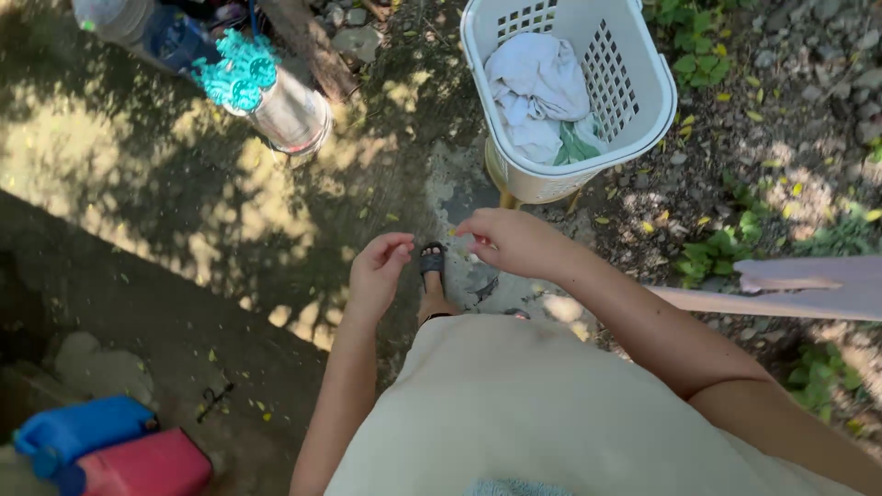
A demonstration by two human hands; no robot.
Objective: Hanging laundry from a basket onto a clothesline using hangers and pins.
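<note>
Basket (643, 101) of white plastic on the ground, with white and pale green laundry (537, 96) piled inside. Just below the basket, right hand (514, 241), fingertips pinched together on something small and yellow, too tiny to identify. Left of that, further from the basket, left hand (377, 271), fingers loosely curled, holding nothing. Between the hands, below the basket, foot in a dark sandal (432, 262). Far left of the basket, turquoise clothes pegs (241, 72) on a clear container (294, 115). Well below and left, blue jug (78, 432) beside a red one (147, 467).
</note>
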